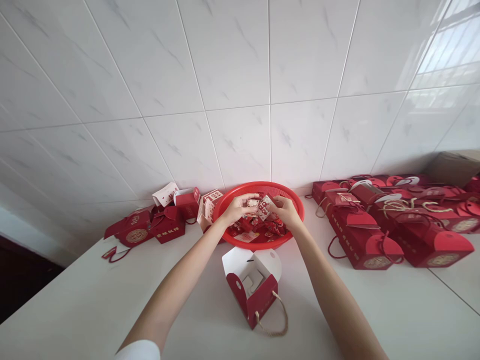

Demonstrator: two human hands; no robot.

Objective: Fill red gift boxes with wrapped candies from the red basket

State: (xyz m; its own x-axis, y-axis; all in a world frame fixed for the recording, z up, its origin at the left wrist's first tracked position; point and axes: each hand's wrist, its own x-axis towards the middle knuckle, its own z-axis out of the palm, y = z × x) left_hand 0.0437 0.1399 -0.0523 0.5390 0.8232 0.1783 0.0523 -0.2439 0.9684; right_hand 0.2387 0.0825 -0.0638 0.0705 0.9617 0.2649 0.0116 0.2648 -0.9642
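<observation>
Item: paper packet (264, 208), white and red, held over red basket (296, 210).

Detail: left hand (238, 209) and right hand (287, 212) meet at the packet, fingers (276, 202) pressed together, pinching it just above heaped red packets (258, 232); open gift box (249, 290) on surface (93, 295) nearby.

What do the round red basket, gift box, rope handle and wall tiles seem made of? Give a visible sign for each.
The round red basket looks like glossy moulded plastic, with perforated mesh. The gift box seems coated card, with folded panels. Its rope handle looks like twisted jute, strands showing. The wall tiles look glazed ceramic, reflecting window light.
</observation>
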